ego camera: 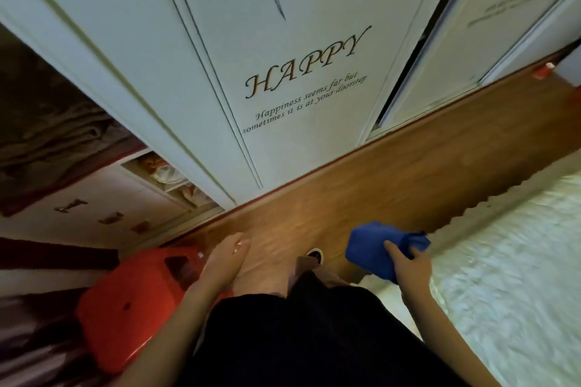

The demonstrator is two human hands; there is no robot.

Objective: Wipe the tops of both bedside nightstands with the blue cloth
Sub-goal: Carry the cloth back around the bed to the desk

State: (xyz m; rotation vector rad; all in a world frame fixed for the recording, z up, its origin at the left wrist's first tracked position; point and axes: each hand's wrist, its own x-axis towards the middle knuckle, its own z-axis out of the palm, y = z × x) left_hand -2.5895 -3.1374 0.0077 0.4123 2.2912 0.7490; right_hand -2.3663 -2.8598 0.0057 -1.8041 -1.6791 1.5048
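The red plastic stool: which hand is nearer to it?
Left. The left hand hangs empty right above the red plastic stool at its edge; the right hand, holding the folded blue cloth, is farther off near the bed.

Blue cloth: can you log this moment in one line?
blue cloth: bunched in right hand | left hand: empty, above red stool | nightstands: not in view

A bare strip of wooden floor [393, 173] runs from near left to far right, open for passage. The wardrobe doors [283, 72] wall it off on the far side; the bed [509, 261] bounds it on the right. A red stool [125, 308] blocks the near left corner.
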